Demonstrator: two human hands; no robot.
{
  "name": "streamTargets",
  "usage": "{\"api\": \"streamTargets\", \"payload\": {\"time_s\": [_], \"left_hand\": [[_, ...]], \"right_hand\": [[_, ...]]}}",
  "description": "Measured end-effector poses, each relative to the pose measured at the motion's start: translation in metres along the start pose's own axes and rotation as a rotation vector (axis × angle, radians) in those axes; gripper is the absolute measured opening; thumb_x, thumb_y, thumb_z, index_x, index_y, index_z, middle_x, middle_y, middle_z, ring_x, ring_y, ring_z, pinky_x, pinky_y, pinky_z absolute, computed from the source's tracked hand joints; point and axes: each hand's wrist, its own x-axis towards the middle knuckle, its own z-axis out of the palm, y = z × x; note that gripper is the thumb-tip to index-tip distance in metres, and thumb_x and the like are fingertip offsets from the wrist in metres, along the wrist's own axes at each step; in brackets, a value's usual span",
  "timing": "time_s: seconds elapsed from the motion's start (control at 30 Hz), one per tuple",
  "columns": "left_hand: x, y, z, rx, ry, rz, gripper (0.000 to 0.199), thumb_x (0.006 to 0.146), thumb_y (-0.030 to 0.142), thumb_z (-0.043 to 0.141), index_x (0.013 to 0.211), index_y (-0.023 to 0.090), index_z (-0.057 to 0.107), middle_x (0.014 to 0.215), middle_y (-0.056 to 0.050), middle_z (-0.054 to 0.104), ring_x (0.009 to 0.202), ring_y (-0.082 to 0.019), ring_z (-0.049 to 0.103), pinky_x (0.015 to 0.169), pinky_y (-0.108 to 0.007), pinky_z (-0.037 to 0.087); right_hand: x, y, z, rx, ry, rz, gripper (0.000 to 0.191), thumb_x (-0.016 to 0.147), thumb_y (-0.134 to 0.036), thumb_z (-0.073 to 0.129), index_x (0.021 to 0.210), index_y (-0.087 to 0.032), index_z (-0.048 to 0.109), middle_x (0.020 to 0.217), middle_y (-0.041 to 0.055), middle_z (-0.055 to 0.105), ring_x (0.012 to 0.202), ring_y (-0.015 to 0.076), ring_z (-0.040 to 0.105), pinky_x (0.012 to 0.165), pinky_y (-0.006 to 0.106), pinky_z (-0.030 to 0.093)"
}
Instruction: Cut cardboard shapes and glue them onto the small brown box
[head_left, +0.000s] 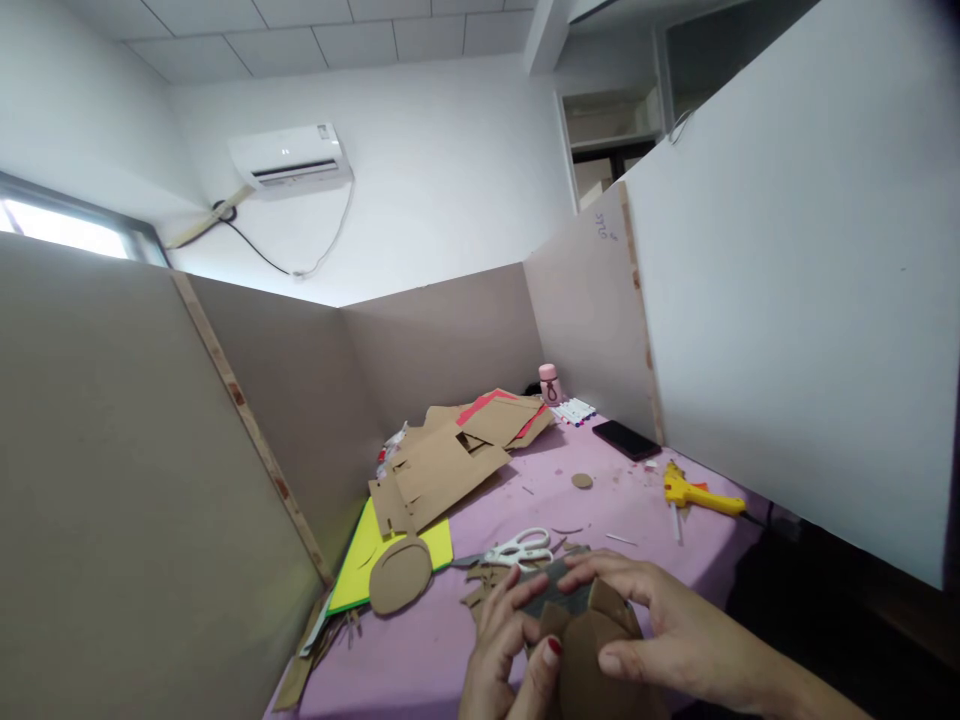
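Near the front edge of the table, my left hand [506,650] and my right hand [652,615] hold a brown cardboard piece [589,655] between them. Pointed, ear-like flaps stand up from its far side, and its lower end runs out of view. My thumbs lie on its near face, while the fingers curl round its sides. A dark grey surface [559,590] shows between my fingers behind it; I cannot tell what that is. White-handled scissors [521,550] lie just beyond my left hand, beside small cardboard scraps [480,582].
A round-ended cardboard cutout [401,578] overlaps a yellow sheet [360,562] at left. Cardboard sheets [442,475] are piled farther back. On the right are a yellow glue gun [701,495], a phone [626,439], markers [576,411] and a pink bottle [550,385]. Partition panels [442,330] surround the table.
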Motion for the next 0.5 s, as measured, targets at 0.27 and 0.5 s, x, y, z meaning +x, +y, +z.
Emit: {"api": "streamTargets", "payload": {"time_s": [0.27,0.5], "left_hand": [[0.0028,0.0028,-0.0033,-0.011,-0.029,-0.010,0.027,0.083,0.050,0.054,0.077,0.028,0.068,0.116,-0.004,0.069,0.126,-0.029,0.046,0.103,-0.048,0.034],[0.0051,0.0039,-0.0081,-0.028,-0.093,0.000,0.020,0.082,0.045,0.058,0.079,0.029,0.069,0.113,-0.002,0.070,0.125,-0.026,0.048,0.103,-0.044,0.035]], "right_hand": [[0.0011,-0.0035,0.0024,0.016,0.047,0.019,0.043,0.061,-0.028,0.078,0.103,-0.021,0.070,0.128,0.0128,0.059,0.128,0.0333,0.043,0.109,0.050,0.027],[0.0010,-0.0003,0.0039,0.015,0.037,-0.008,0.043,0.062,-0.031,0.078,0.104,-0.021,0.071,0.122,0.0118,0.062,0.124,0.0333,0.046,0.107,0.048,0.031]]}}
